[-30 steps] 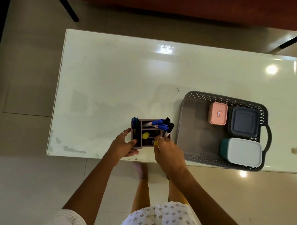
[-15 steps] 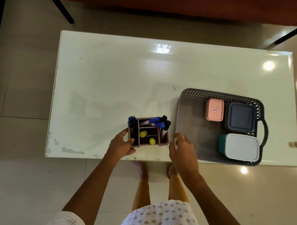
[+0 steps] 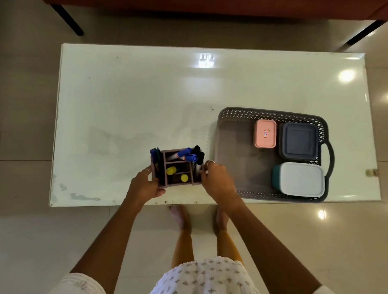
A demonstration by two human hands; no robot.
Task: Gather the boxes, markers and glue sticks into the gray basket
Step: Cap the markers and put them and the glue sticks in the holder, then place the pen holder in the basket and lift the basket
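A brown compartmented organizer (image 3: 164,185) stands near the table's front edge, holding blue and black markers (image 3: 186,155) and two yellow-capped glue sticks (image 3: 171,170). My left hand (image 3: 145,186) grips its left side. My right hand (image 3: 217,178) grips its right side, fingers curled on the wall. To the right sits the gray basket (image 3: 232,153) with a pink box (image 3: 265,133), a dark gray box (image 3: 298,140) and a white-lidded teal box (image 3: 300,179) inside.
The white table (image 3: 135,99) spreads out behind the organizer. The basket's left half shows bare floor; its handle (image 3: 330,159) points right. Dark legs of red furniture (image 3: 67,19) stand beyond the table. My feet are under the front edge.
My right hand left the organizer's top, swung out toward the basket, then came back onto the organizer's right side. My left hand kept its hold.
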